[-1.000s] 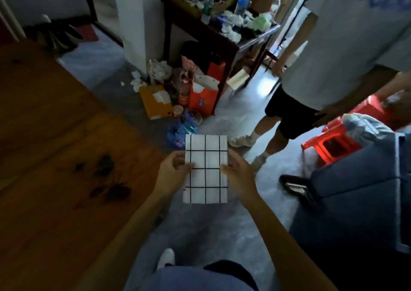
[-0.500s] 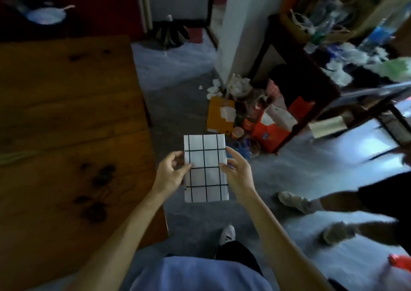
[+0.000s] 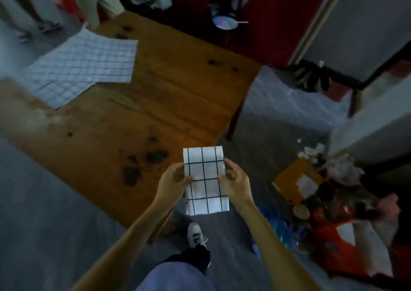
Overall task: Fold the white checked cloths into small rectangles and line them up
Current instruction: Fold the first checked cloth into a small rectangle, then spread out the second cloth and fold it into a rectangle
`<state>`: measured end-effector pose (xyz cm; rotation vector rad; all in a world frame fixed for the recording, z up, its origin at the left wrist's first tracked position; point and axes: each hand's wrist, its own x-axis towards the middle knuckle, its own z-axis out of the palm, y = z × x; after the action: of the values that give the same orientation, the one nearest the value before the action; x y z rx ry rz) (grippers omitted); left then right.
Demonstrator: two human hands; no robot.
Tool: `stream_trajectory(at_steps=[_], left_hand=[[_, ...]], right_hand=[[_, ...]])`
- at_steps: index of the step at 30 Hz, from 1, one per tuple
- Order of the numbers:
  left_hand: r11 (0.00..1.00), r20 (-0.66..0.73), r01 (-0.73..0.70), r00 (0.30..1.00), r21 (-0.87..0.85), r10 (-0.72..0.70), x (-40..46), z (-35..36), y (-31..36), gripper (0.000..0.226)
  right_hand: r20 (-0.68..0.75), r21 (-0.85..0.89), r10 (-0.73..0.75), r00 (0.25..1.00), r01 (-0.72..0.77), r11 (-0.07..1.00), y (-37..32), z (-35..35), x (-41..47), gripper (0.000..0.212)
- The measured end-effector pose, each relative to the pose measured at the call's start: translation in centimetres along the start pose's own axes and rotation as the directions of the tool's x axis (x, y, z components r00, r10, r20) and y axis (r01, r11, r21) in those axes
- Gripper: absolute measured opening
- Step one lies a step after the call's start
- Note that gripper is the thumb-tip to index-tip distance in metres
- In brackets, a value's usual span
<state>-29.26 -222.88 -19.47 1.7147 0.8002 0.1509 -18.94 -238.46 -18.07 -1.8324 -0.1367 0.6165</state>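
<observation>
White cloth with a black grid, folded (image 3: 205,180) to a small upright rectangle, sits in the air between your two hands, just off the near corner of the wooden table (image 3: 155,104) and above the grey floor (image 3: 273,135). Your left hand (image 3: 172,183) pinches its left edge, thumb on the front face; your right hand (image 3: 236,180) pinches the right edge in the same way, with fingers curled behind. The cloth's lower half hangs free below both grips.

A second checked cloth (image 3: 82,65), spread open and flat, lies on the far left part of the table, with one corner past the table edge. Dark stains (image 3: 144,159) mark the wood near you. The cloths and the table carry no readable writing.

To your right, a heap of clutter sits on the floor: an orange carton (image 3: 293,184) with a pale label, too blurred to read, a red bag (image 3: 347,250), and crumpled white paper (image 3: 318,153). A red door (image 3: 282,22) stands behind the table, and a pale dish (image 3: 224,22) shows before it. Your white shoe (image 3: 195,235) points forward beneath the cloth. Another person's legs (image 3: 33,17) stand at the far left.
</observation>
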Motion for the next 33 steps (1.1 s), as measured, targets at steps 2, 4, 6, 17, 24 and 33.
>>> stream_trajectory(at_steps=[2, 4, 6, 17, 24, 33], left_hand=[[0.993, -0.051, 0.058, 0.997, -0.105, -0.064, 0.9, -0.1, -0.7, 0.025], [0.984, -0.121, 0.095, 0.986, -0.153, -0.114, 2.0, -0.1, -1.4, 0.028], [0.968, -0.181, 0.128, 0.969, -0.217, -0.168, 3.1, -0.3, -2.2, 0.030], [0.924, -0.422, 0.300, 0.825, -0.238, -0.376, 9.8, -2.6, -4.4, 0.042], [0.868, -0.579, 0.450, 0.658, -0.211, -0.482, 13.3, -2.2, -5.2, 0.050], [0.870, -0.722, 0.459, 0.538, -0.182, -0.435, 10.5, -4.1, -2.5, 0.046]], right_hand=[[0.068, -0.040, 0.001, 0.998, 0.002, 0.999, -0.8, 0.8, 2.2, 0.040], [0.152, -0.096, 0.018, 0.988, -0.003, 0.995, -1.3, 1.7, 4.4, 0.040], [0.219, -0.167, 0.037, 0.975, 0.000, 0.986, -1.1, 2.8, 6.6, 0.043], [0.503, -0.393, 0.051, 0.863, 0.176, 0.902, -2.0, 10.2, 17.1, 0.050], [0.604, -0.480, 0.141, 0.785, 0.217, 0.850, -1.4, 12.6, 22.8, 0.059], [0.746, -0.364, -0.051, 0.664, 0.471, 0.803, -4.6, 14.9, 21.8, 0.048]])
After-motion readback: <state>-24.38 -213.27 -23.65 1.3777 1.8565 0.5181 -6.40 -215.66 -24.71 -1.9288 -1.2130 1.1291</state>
